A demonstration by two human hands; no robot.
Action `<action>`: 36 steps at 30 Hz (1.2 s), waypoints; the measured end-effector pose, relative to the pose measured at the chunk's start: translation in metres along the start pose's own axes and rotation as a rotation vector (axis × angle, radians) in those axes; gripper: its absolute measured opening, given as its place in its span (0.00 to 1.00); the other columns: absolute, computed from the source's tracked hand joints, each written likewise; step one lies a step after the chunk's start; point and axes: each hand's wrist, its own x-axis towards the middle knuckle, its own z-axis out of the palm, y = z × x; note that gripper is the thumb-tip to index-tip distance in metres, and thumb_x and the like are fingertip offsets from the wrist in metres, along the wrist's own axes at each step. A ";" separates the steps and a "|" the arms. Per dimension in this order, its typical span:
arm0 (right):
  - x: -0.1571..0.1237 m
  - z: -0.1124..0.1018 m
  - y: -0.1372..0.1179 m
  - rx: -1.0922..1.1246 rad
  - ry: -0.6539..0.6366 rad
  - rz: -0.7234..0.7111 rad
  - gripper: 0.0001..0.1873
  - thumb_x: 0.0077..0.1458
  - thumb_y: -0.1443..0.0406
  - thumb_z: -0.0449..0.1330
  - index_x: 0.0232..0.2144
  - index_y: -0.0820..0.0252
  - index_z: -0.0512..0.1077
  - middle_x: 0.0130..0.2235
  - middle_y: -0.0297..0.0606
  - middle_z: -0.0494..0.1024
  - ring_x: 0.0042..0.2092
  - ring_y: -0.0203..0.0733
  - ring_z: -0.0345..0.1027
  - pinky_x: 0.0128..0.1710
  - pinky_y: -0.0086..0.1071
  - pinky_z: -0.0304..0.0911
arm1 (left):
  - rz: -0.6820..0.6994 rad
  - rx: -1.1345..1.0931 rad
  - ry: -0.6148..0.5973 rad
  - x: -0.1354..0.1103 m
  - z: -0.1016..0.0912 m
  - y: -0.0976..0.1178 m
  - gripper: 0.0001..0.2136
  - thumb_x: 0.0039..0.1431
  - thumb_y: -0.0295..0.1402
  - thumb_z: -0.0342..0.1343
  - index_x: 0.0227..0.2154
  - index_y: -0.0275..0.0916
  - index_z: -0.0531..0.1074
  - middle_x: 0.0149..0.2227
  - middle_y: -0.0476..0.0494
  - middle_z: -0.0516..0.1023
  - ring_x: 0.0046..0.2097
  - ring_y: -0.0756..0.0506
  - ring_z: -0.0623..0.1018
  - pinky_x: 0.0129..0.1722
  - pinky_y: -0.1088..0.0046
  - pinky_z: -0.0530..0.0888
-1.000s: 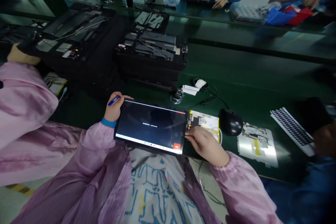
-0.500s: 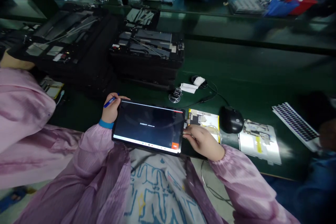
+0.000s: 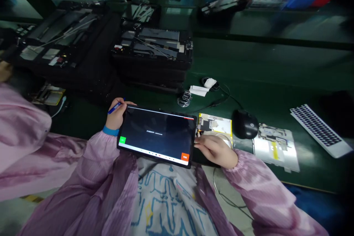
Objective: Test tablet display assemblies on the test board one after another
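Note:
A black tablet (image 3: 157, 134) lies tilted in front of me, its lit dark screen showing a small line of white text. A green square sits at the screen's lower left and an orange-red one at its lower right. My left hand (image 3: 115, 115) is closed on the tablet's left edge, with a blue pen (image 3: 114, 108) also between its fingers. At the right edge, my right hand (image 3: 217, 149) has its fingers pinched against the tablet's side; its fingertips are partly hidden. Just beyond that hand lies an opened circuit board with yellow edging (image 3: 218, 125).
Stacked black device shells (image 3: 155, 44) stand behind the tablet, with a taller stack (image 3: 61, 37) to their left. A black mouse (image 3: 245, 124), a silver panel (image 3: 279, 147) and a white keyboard (image 3: 318, 129) lie rightward. A co-worker's pink sleeve (image 3: 22, 125) is close on my left.
A green square has appeared at the screen's lower left. My hands keep nearly the same places on the tablet. Across the bench, a co-worker's device has been tilted and moved nearer.

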 end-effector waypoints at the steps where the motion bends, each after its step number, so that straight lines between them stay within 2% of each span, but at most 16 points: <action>1: 0.000 0.000 0.001 0.012 -0.006 0.007 0.11 0.64 0.63 0.51 0.33 0.57 0.71 0.29 0.40 0.77 0.29 0.38 0.73 0.28 0.30 0.69 | 0.001 -0.001 0.003 0.000 0.000 0.000 0.15 0.53 0.39 0.59 0.32 0.40 0.58 0.32 0.43 0.81 0.37 0.44 0.80 0.38 0.69 0.74; 6: -0.005 0.005 0.005 0.075 -0.054 0.064 0.15 0.64 0.60 0.50 0.29 0.57 0.71 0.26 0.39 0.75 0.27 0.38 0.71 0.28 0.31 0.69 | 0.005 0.040 0.010 -0.001 0.002 0.003 0.14 0.54 0.39 0.59 0.32 0.40 0.59 0.32 0.43 0.81 0.36 0.44 0.80 0.37 0.69 0.74; 12: -0.005 0.005 0.006 0.077 0.004 0.044 0.16 0.64 0.60 0.52 0.27 0.57 0.72 0.26 0.39 0.77 0.27 0.37 0.71 0.27 0.31 0.69 | 0.007 0.051 0.017 0.000 0.002 0.003 0.15 0.53 0.41 0.59 0.32 0.40 0.59 0.31 0.43 0.80 0.35 0.45 0.80 0.37 0.70 0.74; 17: -0.006 -0.002 0.013 0.066 0.092 0.186 0.15 0.59 0.53 0.57 0.28 0.57 0.73 0.26 0.38 0.78 0.26 0.37 0.72 0.26 0.31 0.70 | 0.012 0.043 0.028 0.001 0.002 0.001 0.15 0.53 0.40 0.60 0.32 0.40 0.59 0.32 0.44 0.80 0.34 0.45 0.79 0.36 0.70 0.73; 21: -0.004 -0.007 0.011 0.070 0.116 0.333 0.15 0.62 0.54 0.52 0.35 0.58 0.72 0.29 0.40 0.78 0.26 0.37 0.72 0.24 0.29 0.68 | 0.014 0.043 0.028 0.001 0.004 0.000 0.15 0.53 0.40 0.60 0.32 0.40 0.59 0.32 0.44 0.80 0.34 0.45 0.79 0.37 0.69 0.74; 23: 0.000 -0.009 0.007 0.080 0.125 0.339 0.14 0.64 0.57 0.51 0.38 0.58 0.72 0.31 0.40 0.78 0.29 0.38 0.72 0.27 0.30 0.68 | 0.019 0.045 0.036 0.001 0.005 0.003 0.15 0.53 0.39 0.60 0.32 0.40 0.59 0.32 0.44 0.80 0.35 0.45 0.80 0.36 0.69 0.74; 27: 0.007 -0.010 0.000 0.163 0.095 0.347 0.12 0.63 0.61 0.52 0.38 0.59 0.74 0.33 0.41 0.76 0.35 0.39 0.72 0.34 0.32 0.69 | 0.073 0.064 0.056 0.001 0.007 0.010 0.17 0.52 0.41 0.61 0.31 0.41 0.58 0.30 0.46 0.80 0.34 0.44 0.80 0.35 0.69 0.74; 33: 0.003 -0.004 0.000 0.325 -0.023 0.561 0.16 0.62 0.58 0.54 0.27 0.60 0.70 0.27 0.37 0.74 0.29 0.36 0.69 0.29 0.29 0.65 | 0.106 0.081 0.063 0.001 0.019 0.009 0.19 0.53 0.44 0.61 0.31 0.41 0.57 0.31 0.48 0.80 0.35 0.45 0.80 0.38 0.68 0.74; 36: 0.003 -0.001 0.002 0.326 -0.051 0.605 0.19 0.63 0.57 0.52 0.24 0.60 0.68 0.25 0.36 0.72 0.28 0.36 0.67 0.28 0.29 0.62 | 0.045 0.071 0.088 -0.001 0.009 0.023 0.18 0.52 0.40 0.63 0.31 0.41 0.56 0.31 0.52 0.80 0.35 0.49 0.79 0.39 0.71 0.76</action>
